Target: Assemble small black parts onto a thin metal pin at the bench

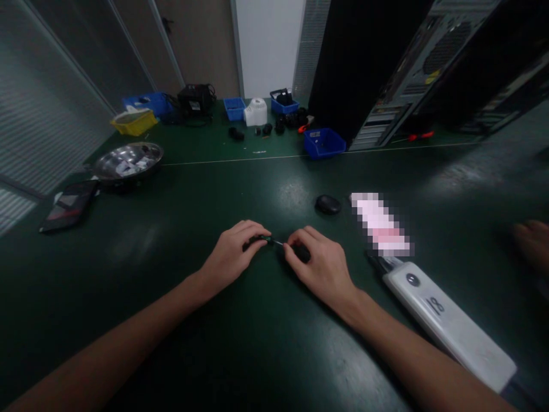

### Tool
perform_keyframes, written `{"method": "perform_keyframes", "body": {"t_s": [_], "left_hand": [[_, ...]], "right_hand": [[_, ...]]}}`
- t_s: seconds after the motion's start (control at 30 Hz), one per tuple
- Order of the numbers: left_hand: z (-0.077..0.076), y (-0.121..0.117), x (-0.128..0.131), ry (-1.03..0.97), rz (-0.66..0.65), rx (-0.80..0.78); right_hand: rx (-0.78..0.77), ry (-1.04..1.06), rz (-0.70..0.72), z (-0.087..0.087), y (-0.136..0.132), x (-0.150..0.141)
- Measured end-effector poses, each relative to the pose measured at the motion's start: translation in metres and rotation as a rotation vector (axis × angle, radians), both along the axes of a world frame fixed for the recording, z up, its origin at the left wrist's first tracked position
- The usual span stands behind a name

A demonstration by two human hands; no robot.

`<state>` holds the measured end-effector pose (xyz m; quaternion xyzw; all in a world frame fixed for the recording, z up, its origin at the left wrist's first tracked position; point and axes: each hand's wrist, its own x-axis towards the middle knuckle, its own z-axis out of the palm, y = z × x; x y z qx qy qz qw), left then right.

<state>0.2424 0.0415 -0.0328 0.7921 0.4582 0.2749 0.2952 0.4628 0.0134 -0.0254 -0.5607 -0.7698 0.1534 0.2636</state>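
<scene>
Near the middle of the table, my left hand [237, 246] is closed round a slim dark screwdriver [269, 240] with a green band near its end. Its thin metal shaft points right and reaches the fingertips of my right hand [319, 260]. Those fingers are curled, thumb and forefinger at the shaft's tip, with a small black rounded part [302, 252] showing inside the grip. Most of that part is hidden, and its kind cannot be made out. Just beyond my right hand lies a black mouse-shaped shell [328, 204].
Right of my arm lies a white power bank [450, 326] below a blurred-out phone [381, 224]. A metal bowl [128, 162] stands left. Behind are a blue bin [324, 143], a yellow basket [134, 122] and a computer case [390, 109]. Another person's hand [533, 243] is far right.
</scene>
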Motion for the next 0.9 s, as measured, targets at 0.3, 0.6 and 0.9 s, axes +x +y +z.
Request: {"method": "perform_keyframes", "body": {"t_s": [0.3, 0.6, 0.9], "left_hand": [[0.0018, 0.0027, -0.0058, -0.131, -0.045, -0.099], [-0.008, -0.005, -0.0047, 0.026, -0.198, 0.12], [0.0013, -0.0061, -0.0005, -0.08, -0.088, 0.058]], "right_hand": [[0.089, 0.026, 0.078, 0.0009, -0.0025, 0.0006], [0.076, -0.09, 0.121, 0.0003, -0.0041, -0.0013], [0.113, 0.072, 0.095, 0.0014, -0.0036, -0.0001]]}}
